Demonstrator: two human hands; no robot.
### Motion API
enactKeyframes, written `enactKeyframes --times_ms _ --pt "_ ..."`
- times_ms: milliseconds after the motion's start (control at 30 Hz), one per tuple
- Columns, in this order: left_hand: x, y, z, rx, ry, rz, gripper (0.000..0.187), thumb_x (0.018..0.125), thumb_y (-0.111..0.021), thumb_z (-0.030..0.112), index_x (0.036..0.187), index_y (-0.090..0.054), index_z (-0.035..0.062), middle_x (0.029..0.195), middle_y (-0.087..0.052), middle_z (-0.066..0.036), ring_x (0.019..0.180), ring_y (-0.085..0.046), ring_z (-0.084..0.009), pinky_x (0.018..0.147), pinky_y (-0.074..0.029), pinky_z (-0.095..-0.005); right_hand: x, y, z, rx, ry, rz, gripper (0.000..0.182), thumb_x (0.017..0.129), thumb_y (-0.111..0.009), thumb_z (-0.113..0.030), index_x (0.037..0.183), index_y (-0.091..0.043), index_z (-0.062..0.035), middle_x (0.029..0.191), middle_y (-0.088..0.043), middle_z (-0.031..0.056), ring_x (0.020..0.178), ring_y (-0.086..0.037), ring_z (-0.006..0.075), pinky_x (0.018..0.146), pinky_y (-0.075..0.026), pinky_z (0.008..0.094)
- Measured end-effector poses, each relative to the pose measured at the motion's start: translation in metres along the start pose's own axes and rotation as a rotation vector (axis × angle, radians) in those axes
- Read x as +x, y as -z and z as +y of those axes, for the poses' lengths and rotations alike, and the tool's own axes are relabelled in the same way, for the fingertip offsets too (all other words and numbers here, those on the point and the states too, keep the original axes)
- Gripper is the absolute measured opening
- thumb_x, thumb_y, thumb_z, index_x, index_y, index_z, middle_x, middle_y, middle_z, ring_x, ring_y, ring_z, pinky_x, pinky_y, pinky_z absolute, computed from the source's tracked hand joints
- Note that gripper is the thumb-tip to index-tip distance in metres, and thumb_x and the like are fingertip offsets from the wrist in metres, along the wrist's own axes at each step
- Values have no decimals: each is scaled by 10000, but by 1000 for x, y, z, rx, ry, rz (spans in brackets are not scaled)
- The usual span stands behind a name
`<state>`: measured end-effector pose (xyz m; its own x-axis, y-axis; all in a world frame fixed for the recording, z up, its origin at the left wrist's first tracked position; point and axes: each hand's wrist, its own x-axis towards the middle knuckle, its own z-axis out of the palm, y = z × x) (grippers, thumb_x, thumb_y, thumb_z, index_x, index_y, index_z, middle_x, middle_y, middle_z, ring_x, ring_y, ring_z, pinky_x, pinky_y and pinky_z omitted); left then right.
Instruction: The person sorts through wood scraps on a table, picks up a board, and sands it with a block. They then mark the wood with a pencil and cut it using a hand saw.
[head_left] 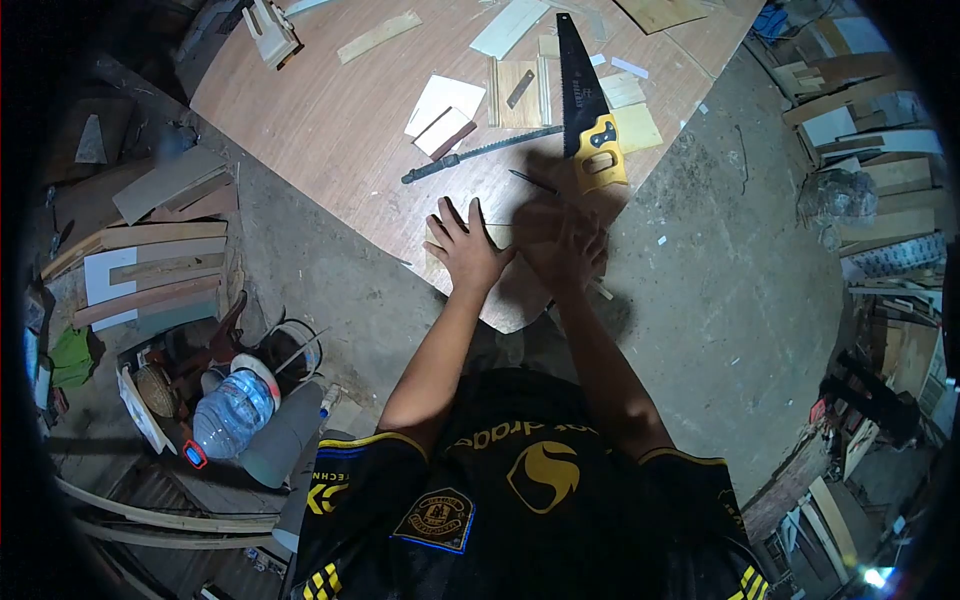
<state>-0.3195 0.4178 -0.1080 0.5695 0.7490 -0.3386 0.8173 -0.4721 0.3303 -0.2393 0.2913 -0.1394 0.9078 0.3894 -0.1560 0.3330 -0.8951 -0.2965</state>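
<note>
Across the tabletop point(310, 110) ahead, wood strips point(380, 37) lay unjoined; what remained, I couldn't judge. My left grip point(468, 252) spread beside the pale piece point(499, 236), my right point(562, 258) too shadowed to tell, below the handsaw point(583, 100).

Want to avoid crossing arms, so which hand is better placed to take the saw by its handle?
Probably the right hand: it is closer to the saw's yellow handle, which sits on that side. The left hand, spread on the table, would likely reach across.
</note>
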Motion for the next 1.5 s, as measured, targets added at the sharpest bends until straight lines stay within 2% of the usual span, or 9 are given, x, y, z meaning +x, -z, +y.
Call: enactKeyframes --times_ms 400,467,667,800,867,967,1033,1133,1500 --pt "0 0 -1 -6 -17 22 1032 645 -867 441 1486 -329 178 1573 -73 -251 1421 -78 -554 1041 -171 -770 2 -2 0 5 -16 1 1145 582 -837 -592 1520 -242 -316 1582 -110 177 1391 -150 542 1081 -188 684" --pt "0 1 0 -2 -19 22 1030 646 -865 442 1485 -330 178 1571 -76 -253 1420 -80 -554 1038 -174 -771 1 -8 7 26 68 27 1127 622 -744 -729 1523 -276 -238 1586 -80 249 1425 -92 537 1040 -173 759" --pt "1 3 1 16 -3 -15 1040 654 -845 487 1501 -323 186 1591 -57 -238 1437 -66 -538 1061 -144 -756 1 -7 6 42 43 19 1083 608 -769 -704 1474 -340 -213 1589 -86 229 1418 -91 554 1031 -173 775" --pt "1 2 1 30 0 -24 1053 650 -844 502 1505 -314 189 1593 -52 -238 1438 -67 -537 1059 -140 -757 3 -8 5 57 35 17 1115 599 -774 -705 1496 -313 -231 1591 -82 224 1426 -72 545 1037 -165 772" --pt "1 1 0 35 -2 -22 1058 648 -844 506 1506 -311 190 1594 -50 -237 1438 -68 -537 1059 -138 -757 2 -8 3 -32 -14 -3 1140 579 -818 -638 1514 -263 -297 1586 -103 193 1417 -122 511 1099 -168 667" --pt "1 1 1 29 -4 -17 1064 646 -844 511 1507 -307 192 1594 -50 -238 1438 -69 -536 1058 -136 -757 2 -2 1 -30 -29 -43 1150 574 -813 -654 1515 -262 -289 1588 -93 184 1417 -123 509 1090 -184 673" --pt "0 1 1 5 -6 -6 1025 641 -870 416 1483 -336 178 1574 -72 -246 1428 -70 -541 1048 -149 -769 0 0 1 -25 -15 -29 1160 571 -813 -658 1519 -257 -288 1588 -90 183 1415 -126 513 1082 -193 679" --pt "1 0 0 37 -5 -18 1063 635 -856 495 1501 -318 194 1592 -57 -240 1434 -81 -537 1056 -141 -757 0 -2 2 -16 15 16 1179 564 -813 -667 1526 -242 -293 1587 -89 184 1409 -131 522 1069 -203 690" --pt "0 1 1 35 -17 -1 1039 649 -845 489 1496 -322 195 1589 -54 -229 1421 -142 -516 1055 -152 -755 2 -5 4 -15 9 14 1170 579 -809 -658 1532 -217 -328 1585 -69 191 1396 -139 553 1047 -232 702"
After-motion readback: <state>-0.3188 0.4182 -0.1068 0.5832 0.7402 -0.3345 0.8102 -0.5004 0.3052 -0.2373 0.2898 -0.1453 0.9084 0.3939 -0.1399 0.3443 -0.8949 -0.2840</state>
